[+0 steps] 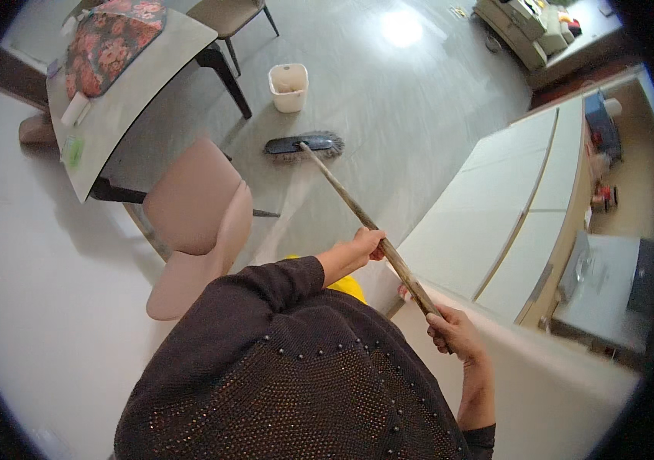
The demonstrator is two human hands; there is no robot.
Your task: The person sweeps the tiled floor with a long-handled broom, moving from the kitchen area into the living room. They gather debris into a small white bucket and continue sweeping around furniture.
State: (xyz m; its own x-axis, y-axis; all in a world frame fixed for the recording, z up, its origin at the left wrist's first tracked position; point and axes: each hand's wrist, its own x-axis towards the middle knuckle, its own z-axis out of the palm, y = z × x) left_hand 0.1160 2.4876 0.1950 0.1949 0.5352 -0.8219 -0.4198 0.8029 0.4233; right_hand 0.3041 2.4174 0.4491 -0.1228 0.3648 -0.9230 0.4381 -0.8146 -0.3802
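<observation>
Both hands (pixel 457 334) grip the broom (pixel 344 196); the green tabletop item (pixel 74 152) looks unreadably blurred.

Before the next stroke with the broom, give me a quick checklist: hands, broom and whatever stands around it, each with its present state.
1. Left hand closed around the broom handle, near its middle: ok.
2. Right hand closed around the handle near its upper end: ok.
3. Broom head down, bristles appearing to rest on the floor: ok.
4. White bin upright and apart from the broom head, just beyond it: ok.
5. Pink chair not touching the handle, standing to its left: ok.
6. Fine dust beside the bristles: cannot tell, too small to see.
</observation>
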